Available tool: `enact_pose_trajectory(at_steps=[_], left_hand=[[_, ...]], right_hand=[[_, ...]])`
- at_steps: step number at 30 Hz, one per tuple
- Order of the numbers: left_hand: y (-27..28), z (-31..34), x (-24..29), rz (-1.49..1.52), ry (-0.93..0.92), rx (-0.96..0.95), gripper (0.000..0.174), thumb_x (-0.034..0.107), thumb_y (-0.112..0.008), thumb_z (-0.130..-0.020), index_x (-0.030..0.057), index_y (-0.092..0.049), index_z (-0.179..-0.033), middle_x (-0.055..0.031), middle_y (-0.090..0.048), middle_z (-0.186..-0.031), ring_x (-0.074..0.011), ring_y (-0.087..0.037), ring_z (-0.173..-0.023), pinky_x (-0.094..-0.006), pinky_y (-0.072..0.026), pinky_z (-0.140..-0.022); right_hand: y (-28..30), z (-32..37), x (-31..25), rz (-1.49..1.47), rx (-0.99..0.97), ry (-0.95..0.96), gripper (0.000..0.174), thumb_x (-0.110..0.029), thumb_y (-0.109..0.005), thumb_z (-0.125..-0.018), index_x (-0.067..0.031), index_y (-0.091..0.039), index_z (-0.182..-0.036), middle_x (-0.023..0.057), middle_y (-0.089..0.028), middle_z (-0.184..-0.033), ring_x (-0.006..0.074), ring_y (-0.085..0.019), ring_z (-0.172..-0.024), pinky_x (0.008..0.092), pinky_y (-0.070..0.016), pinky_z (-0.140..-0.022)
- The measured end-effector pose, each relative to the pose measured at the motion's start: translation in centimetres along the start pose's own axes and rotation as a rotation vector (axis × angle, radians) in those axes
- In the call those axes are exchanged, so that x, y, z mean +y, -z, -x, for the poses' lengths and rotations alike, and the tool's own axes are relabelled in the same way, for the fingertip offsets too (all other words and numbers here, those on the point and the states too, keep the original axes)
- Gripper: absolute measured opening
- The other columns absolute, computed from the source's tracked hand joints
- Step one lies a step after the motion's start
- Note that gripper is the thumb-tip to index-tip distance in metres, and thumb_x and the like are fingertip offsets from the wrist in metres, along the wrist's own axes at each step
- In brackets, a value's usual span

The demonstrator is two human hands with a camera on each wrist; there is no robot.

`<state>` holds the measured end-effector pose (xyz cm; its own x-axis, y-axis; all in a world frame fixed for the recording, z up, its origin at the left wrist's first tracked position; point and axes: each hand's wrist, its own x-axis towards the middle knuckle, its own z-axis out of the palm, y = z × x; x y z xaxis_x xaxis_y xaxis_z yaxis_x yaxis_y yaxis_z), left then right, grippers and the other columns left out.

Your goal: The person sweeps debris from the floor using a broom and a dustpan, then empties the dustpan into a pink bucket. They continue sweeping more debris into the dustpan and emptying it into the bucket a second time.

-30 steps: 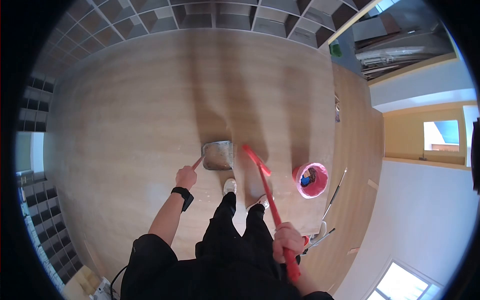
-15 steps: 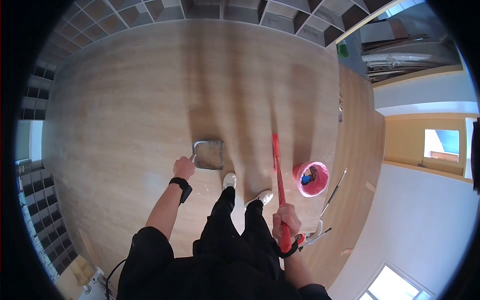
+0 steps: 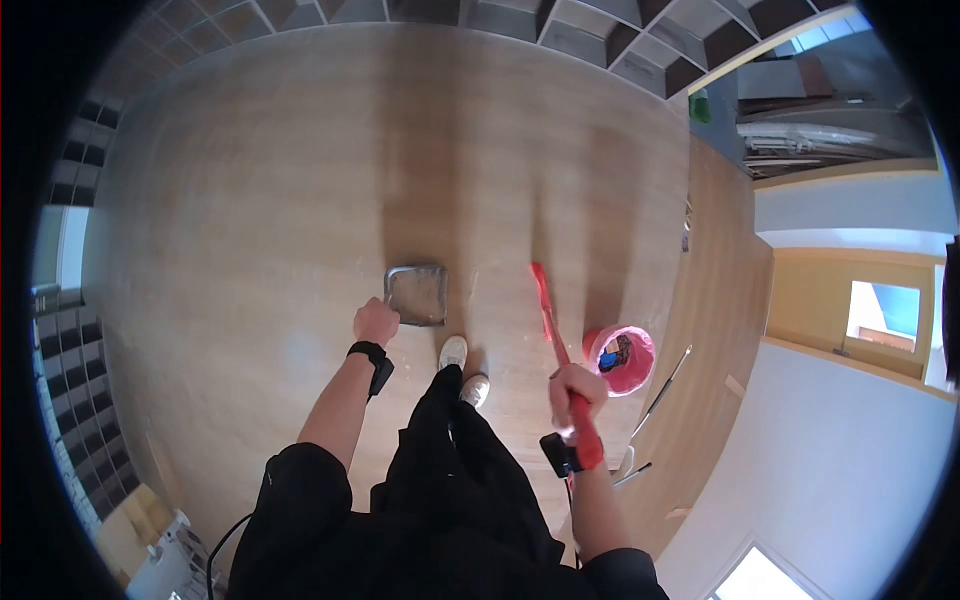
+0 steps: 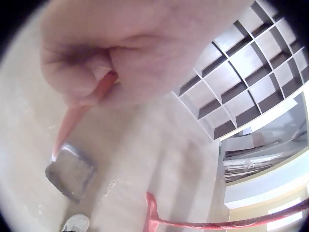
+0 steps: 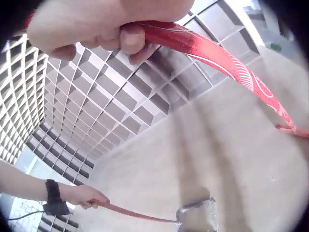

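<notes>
My left hand [image 3: 376, 322] grips the thin reddish handle [image 4: 77, 118] of a long-handled dustpan [image 3: 418, 297]. The dustpan's dark-edged scoop is low at the wooden floor, ahead of the shoes, with greyish dirt showing on it. On the other side, my right hand [image 3: 577, 393] has its fingers wrapped round the red patterned handle [image 5: 217, 58] of a broom. Its narrow red head [image 3: 542, 300] is down to the right of the dustpan, apart from it. Between them a pale streak of debris [image 4: 110, 188] marks the floor.
A pink bin [image 3: 632, 378] with rubbish inside stands right of the broom. Farther right lies a thin pole [image 3: 664, 390]. Cubby shelves [image 3: 580, 40] line the far wall, and more cubbies stand at the left. Two white shoes [image 3: 454, 352] are close together.
The dustpan has shifted left, away from the broom. The broom head has swung right, then slightly back left. The right foot has stepped in beside the left one.
</notes>
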<state>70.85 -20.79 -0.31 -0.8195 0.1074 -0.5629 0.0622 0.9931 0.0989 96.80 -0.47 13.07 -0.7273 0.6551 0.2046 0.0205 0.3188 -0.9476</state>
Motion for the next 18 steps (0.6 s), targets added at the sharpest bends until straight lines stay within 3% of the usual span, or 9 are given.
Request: enact_pose_trajectory(at_steps=[1,3,5,7,9,13,15,16,18], left_hand=[[-0.5,0.1,-0.2,0.005,0.014,0.0,0.026,0.021,-0.05,-0.074,0.0013,-0.057,-0.089,-0.0229,-0.058,-0.09,-0.0356,-0.056,-0.088,-0.0417,-0.0453,-0.077],[-1.5,0.1,-0.4,-0.002,-0.012,0.007,0.025,0.019,-0.049,-0.073,0.0012,-0.057,-0.089,-0.0231,-0.058,-0.09,-0.0359,-0.056,-0.087,-0.0418,-0.0452,-0.077],[-1.2,1.0,-0.1,0.002,-0.002,-0.001,0.025,0.019,-0.049,-0.073,0.0011,-0.056,-0.089,-0.0231,-0.058,-0.09,-0.0358,-0.056,-0.087,-0.0418,-0.0452,-0.077],[-1.7,0.9,-0.5,0.011,0.005,0.001,0.025,0.019,-0.048,-0.074,0.0011,-0.056,-0.089,-0.0231,-0.058,-0.09,-0.0358,-0.056,-0.087,-0.0418,-0.0452,-0.078],[-2.7,0.3,-1.5,-0.058,-0.082,0.036,0.025,0.019,-0.048,-0.074,0.0011,-0.056,-0.089,-0.0228,-0.059,-0.088,-0.0357,-0.057,-0.086,-0.0418,-0.0456,-0.077],[-1.9,0.9,-1.5,-0.063,-0.132,0.063,0.024,0.02,-0.048,-0.075,0.0018,-0.057,-0.088,-0.0225,-0.059,-0.086,-0.0359,-0.057,-0.084,-0.042,-0.046,-0.076],[-2.3,1.2,-2.2,0.018,-0.004,0.094,0.023,0.021,-0.048,-0.076,0.0032,-0.058,-0.086,-0.0213,-0.059,-0.086,-0.0357,-0.057,-0.084,-0.0422,-0.046,-0.075],[-2.2,1.5,-2.1,0.015,0.025,0.103,0.022,0.021,-0.048,-0.076,0.0045,-0.059,-0.086,-0.0202,-0.06,-0.087,-0.0352,-0.057,-0.085,-0.0421,-0.0458,-0.075],[-2.1,2.2,-1.9,0.02,0.066,0.105,0.02,0.02,-0.049,-0.076,0.0067,-0.059,-0.086,-0.0187,-0.06,-0.086,-0.0343,-0.057,-0.084,-0.0418,-0.0459,-0.074]], right_hand=[[0.4,-0.5,0.3,-0.001,-0.015,0.027,0.017,-0.007,-0.053,-0.066,-0.003,-0.045,-0.052,0.0032,-0.044,-0.047,0.0179,-0.047,-0.042,0.0287,-0.0381,-0.043],[-1.2,-2.5,1.9,-0.548,0.483,0.439,0.027,-0.022,-0.052,-0.073,-0.0025,-0.045,-0.056,0.0042,-0.048,-0.051,0.0157,-0.049,-0.046,0.0259,-0.0385,-0.046],[4.4,-2.5,0.0,0.236,0.245,0.204,0.019,-0.012,-0.052,-0.067,-0.0027,-0.047,-0.051,0.0048,-0.048,-0.048,0.0188,-0.048,-0.041,0.0279,-0.0362,-0.042],[6.6,-2.5,0.1,0.094,0.275,0.16,0.025,-0.014,-0.049,-0.073,-0.003,-0.038,-0.053,0.0059,-0.045,-0.048,0.016,-0.046,-0.042,0.0251,-0.0362,-0.042],[8.5,-3.1,-0.8,0.001,0.166,0.112,0.024,-0.007,-0.047,-0.072,-0.0038,-0.035,-0.052,0.0058,-0.044,-0.047,0.0147,-0.046,-0.042,0.026,-0.0371,-0.042],[9.6,-4.8,1.1,0.013,0.089,0.319,0.02,-0.004,-0.047,-0.068,-0.0033,-0.036,-0.051,0.0058,-0.044,-0.046,0.0157,-0.047,-0.042,0.0264,-0.0378,-0.042],[10.2,-5.8,2.7,0.107,-0.065,0.416,0.019,-0.005,-0.049,-0.065,-0.0027,-0.039,-0.05,0.0065,-0.045,-0.046,0.0182,-0.048,-0.041,0.0257,-0.0378,-0.042],[9.6,-6.4,5.1,-0.009,0.001,0.612,0.018,-0.007,-0.051,-0.063,-0.0036,-0.041,-0.049,0.0068,-0.046,-0.046,0.0202,-0.049,-0.041,0.0264,-0.0376,-0.041],[9.2,-6.1,7.2,0.004,-0.037,0.554,0.018,-0.005,-0.051,-0.062,-0.004,-0.041,-0.048,0.0066,-0.044,-0.046,0.0204,-0.047,-0.041,0.0271,-0.0361,-0.041]])
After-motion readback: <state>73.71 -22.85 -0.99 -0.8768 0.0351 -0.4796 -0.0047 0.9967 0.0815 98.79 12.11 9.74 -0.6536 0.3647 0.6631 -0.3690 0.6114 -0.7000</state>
